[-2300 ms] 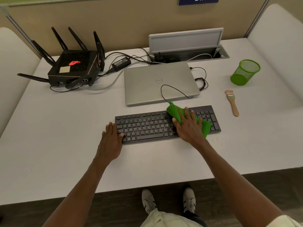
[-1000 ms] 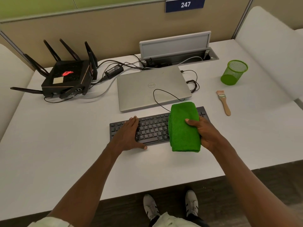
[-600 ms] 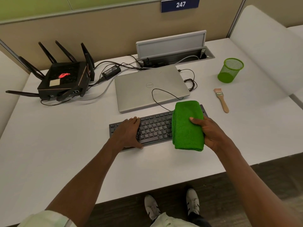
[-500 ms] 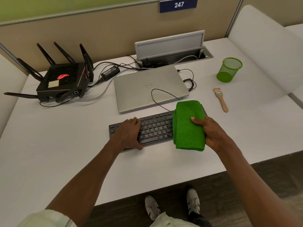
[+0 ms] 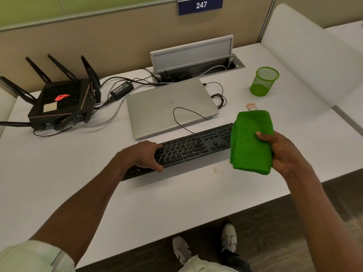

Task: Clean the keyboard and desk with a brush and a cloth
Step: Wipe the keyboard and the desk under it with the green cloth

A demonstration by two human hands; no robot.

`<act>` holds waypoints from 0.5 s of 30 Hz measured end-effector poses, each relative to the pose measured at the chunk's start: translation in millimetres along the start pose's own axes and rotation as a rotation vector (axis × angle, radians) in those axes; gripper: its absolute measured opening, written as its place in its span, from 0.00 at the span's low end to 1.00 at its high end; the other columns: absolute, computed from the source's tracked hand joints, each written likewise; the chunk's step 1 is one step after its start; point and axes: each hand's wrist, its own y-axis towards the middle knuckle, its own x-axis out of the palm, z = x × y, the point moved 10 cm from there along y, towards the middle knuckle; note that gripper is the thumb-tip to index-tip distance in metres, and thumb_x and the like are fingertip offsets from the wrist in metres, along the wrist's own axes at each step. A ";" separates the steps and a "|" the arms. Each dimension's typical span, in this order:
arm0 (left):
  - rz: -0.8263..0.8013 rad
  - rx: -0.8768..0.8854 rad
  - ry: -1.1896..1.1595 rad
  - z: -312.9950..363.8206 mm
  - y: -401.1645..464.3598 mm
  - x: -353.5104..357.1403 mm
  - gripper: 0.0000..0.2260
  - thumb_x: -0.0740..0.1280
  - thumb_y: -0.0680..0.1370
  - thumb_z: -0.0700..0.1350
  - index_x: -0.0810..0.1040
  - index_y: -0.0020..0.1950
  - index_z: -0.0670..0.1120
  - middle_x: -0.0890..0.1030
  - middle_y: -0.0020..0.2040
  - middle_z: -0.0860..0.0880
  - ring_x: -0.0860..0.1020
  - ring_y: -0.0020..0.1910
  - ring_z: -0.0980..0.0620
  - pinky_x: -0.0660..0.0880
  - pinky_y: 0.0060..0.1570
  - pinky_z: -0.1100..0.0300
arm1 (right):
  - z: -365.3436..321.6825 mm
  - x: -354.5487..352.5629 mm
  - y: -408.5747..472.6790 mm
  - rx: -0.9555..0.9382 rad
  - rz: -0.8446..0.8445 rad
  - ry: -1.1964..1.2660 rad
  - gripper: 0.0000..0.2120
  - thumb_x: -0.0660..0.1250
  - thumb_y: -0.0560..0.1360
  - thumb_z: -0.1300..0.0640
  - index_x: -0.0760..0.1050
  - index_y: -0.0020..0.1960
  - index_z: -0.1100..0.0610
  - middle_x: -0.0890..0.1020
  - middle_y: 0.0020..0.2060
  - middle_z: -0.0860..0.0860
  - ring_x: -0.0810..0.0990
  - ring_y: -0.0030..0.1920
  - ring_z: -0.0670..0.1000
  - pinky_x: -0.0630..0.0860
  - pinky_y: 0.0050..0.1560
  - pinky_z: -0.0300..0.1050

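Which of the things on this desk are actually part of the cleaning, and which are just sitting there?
Part of the job:
- folded green cloth, held in the right hand
- black keyboard, gripped by the left hand
- wooden-handled brush, mostly hidden behind the cloth
- white desk

Just lying about:
- closed silver laptop
- black antenna router
- green mesh cup

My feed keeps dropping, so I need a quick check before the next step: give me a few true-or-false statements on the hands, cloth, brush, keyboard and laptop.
1. The right hand holds the folded green cloth. True.
2. The left hand holds the wooden-handled brush. False: it grips the black keyboard; the brush lies on the white desk.
3. The silver laptop is open. False: its lid is closed.
4. The green mesh cup stands upright. True.
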 end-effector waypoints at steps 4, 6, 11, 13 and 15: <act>-0.065 -0.008 -0.095 -6.9 2.7 -6.6 0.48 0.71 0.60 0.66 0.68 0.78 0.49 0.80 0.59 0.52 0.78 0.55 0.53 0.77 0.59 0.52 | -12.6 -32.2 -2.7 0.001 0.092 -0.009 0.13 0.65 0.77 0.63 0.77 0.61 0.57 0.85 0.52 0.55 0.85 0.51 0.56 0.82 0.46 0.55; -0.095 -0.006 -0.124 -9.4 3.8 -8.6 0.51 0.69 0.57 0.68 0.68 0.78 0.51 0.80 0.60 0.53 0.78 0.55 0.53 0.75 0.61 0.54 | -16.1 -50.3 -3.4 0.012 0.162 -0.012 0.11 0.66 0.77 0.64 0.77 0.58 0.57 0.86 0.48 0.55 0.86 0.47 0.55 0.83 0.43 0.54; -0.125 0.007 -0.200 -12.9 7.6 -16.8 0.49 0.68 0.54 0.69 0.73 0.75 0.55 0.81 0.62 0.56 0.78 0.59 0.55 0.73 0.64 0.56 | -31.1 -95.6 7.9 -0.062 0.402 -0.505 0.16 0.64 0.77 0.65 0.73 0.63 0.58 0.81 0.55 0.60 0.81 0.51 0.60 0.78 0.53 0.57; -0.140 -0.003 -0.218 -18.6 10.1 -19.0 0.49 0.69 0.54 0.69 0.72 0.75 0.56 0.79 0.65 0.55 0.76 0.62 0.54 0.70 0.66 0.57 | -39.6 -94.8 11.7 -0.098 0.497 -0.981 0.17 0.62 0.77 0.64 0.71 0.65 0.60 0.79 0.54 0.61 0.79 0.51 0.62 0.75 0.50 0.53; -0.160 -0.010 -0.234 -24.1 13.6 -19.5 0.48 0.70 0.55 0.70 0.72 0.75 0.58 0.78 0.68 0.55 0.75 0.64 0.54 0.69 0.69 0.54 | -42.3 -82.0 14.7 -0.139 0.556 -1.347 0.18 0.61 0.77 0.63 0.67 0.67 0.62 0.79 0.52 0.63 0.78 0.51 0.65 0.71 0.45 0.50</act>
